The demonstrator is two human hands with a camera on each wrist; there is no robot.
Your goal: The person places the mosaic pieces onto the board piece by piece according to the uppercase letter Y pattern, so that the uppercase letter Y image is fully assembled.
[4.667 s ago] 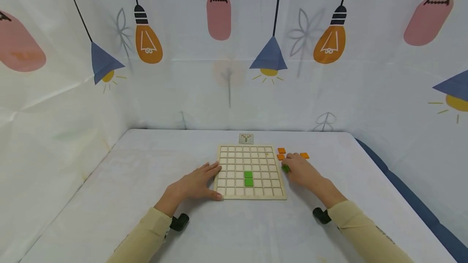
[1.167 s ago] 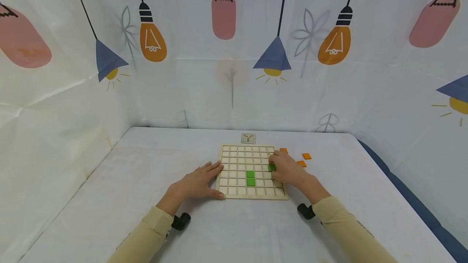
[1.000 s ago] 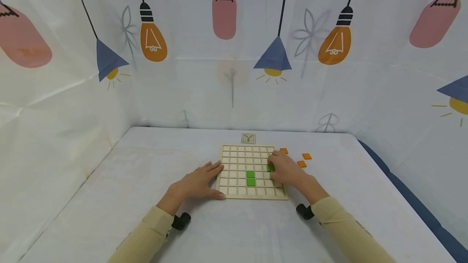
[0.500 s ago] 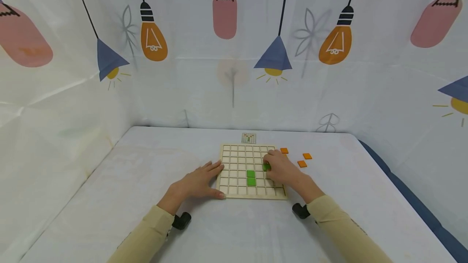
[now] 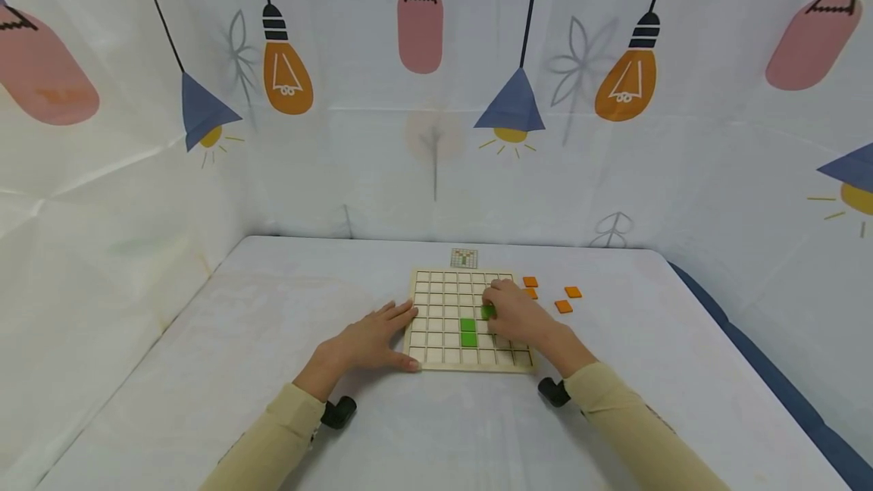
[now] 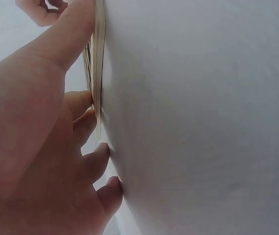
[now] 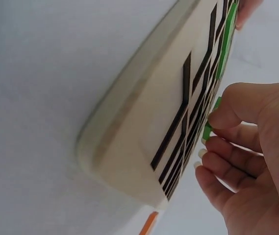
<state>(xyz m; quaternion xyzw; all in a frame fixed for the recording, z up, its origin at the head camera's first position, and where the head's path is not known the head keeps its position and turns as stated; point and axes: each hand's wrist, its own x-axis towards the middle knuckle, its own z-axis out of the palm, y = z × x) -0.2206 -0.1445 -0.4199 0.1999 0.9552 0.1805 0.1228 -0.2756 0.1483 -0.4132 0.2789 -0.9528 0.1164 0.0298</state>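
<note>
A pale wooden grid board [image 5: 436, 364] lies on the white table. Two green square tiles [image 5: 468, 339] sit in its cells, one behind the other. My right hand [image 5: 524, 318] is over the right half of the board, pinching another green tile [image 5: 488, 312] between thumb and fingers. In the right wrist view this pinched tile [image 7: 207, 131] shows edge-on, close to the board's surface. My left hand [image 5: 364, 341] rests at the board's left side, fingers spread and thumb at the near left corner. The left wrist view has those fingers along the board's edge [image 6: 99, 63].
Several orange tiles [image 5: 564, 307] lie on the table [image 5: 327, 271] to the right of the board. A small card with a printed grid pattern [image 5: 464, 258] lies behind the board. White patterned fabric [image 5: 341, 157] hangs at the back and left.
My right hand picked up the green tile from beside the board and has carried it left over the grid. An orange tile behind the hand shows again. My left hand stays put.
</note>
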